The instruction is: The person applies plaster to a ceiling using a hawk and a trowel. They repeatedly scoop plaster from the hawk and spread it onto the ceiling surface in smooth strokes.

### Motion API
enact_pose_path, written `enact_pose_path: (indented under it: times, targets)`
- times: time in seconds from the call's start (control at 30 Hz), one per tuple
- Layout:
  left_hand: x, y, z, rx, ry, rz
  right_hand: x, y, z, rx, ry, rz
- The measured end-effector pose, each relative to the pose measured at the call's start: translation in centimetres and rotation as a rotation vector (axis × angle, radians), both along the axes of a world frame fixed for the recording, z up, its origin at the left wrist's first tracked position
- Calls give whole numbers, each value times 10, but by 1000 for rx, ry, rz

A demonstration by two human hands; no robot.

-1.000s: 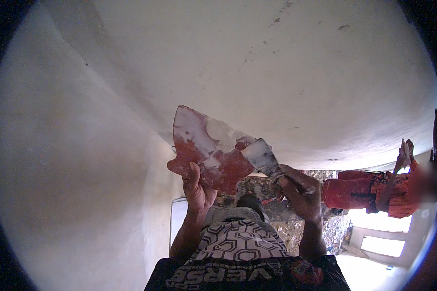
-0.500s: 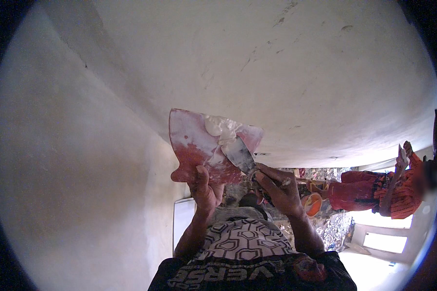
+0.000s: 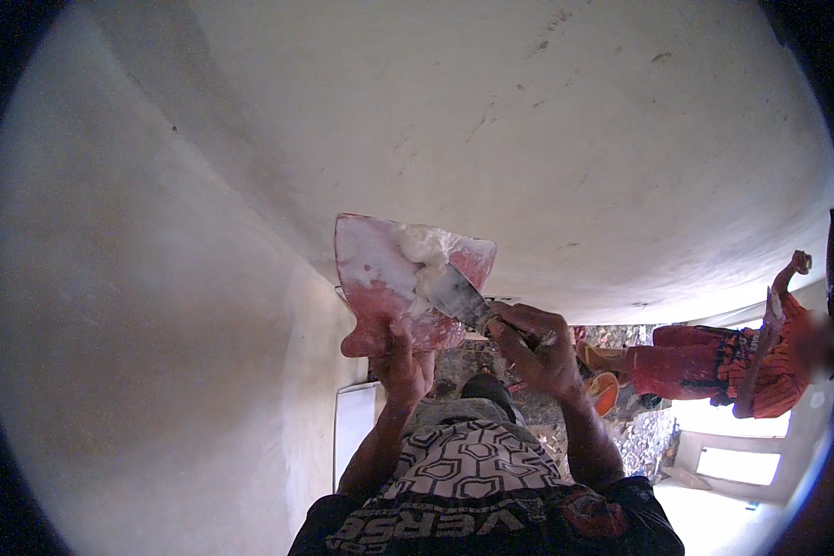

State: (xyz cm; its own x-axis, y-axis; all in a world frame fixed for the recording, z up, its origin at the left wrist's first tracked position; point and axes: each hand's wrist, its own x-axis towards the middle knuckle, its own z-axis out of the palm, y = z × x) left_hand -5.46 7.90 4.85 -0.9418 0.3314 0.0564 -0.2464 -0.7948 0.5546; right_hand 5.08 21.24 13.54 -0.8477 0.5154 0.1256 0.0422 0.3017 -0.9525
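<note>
Red board [image 3: 375, 310] before smudged wall [image 3: 547, 157], speckled floor [image 3: 647, 437], window [image 3: 738, 465]

The left hand [image 3: 405, 367] grips a white-smeared red plate [image 3: 372, 313] at its near edge. To its right, the right hand [image 3: 539, 352] holds a putty knife [image 3: 461, 300], blade against white paste [image 3: 424, 245] on the plate. Farther right, a person in red [image 3: 681, 363] is near an orange bucket [image 3: 605, 395].
</note>
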Motion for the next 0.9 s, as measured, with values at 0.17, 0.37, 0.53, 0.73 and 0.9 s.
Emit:
enact_pose_path:
  times: [0.17,0.37,0.53,0.73,0.9]
  targets:
    - [-3,1,-16,-11,46,-29,-3,30,36,441,-134,83]
    - [-6,7,-6,-43,-1,-105,-26,36,101,1092,-319,227]
    - [0,11,-7,-62,1,-99,-49,23,125,1328,-451,383]
    - [-3,20,-4,-114,-15,-99,-48,17,112,1433,-308,454]
    - [-8,19,-22,-30,-7,-173,-50,27,101,1326,-387,443]
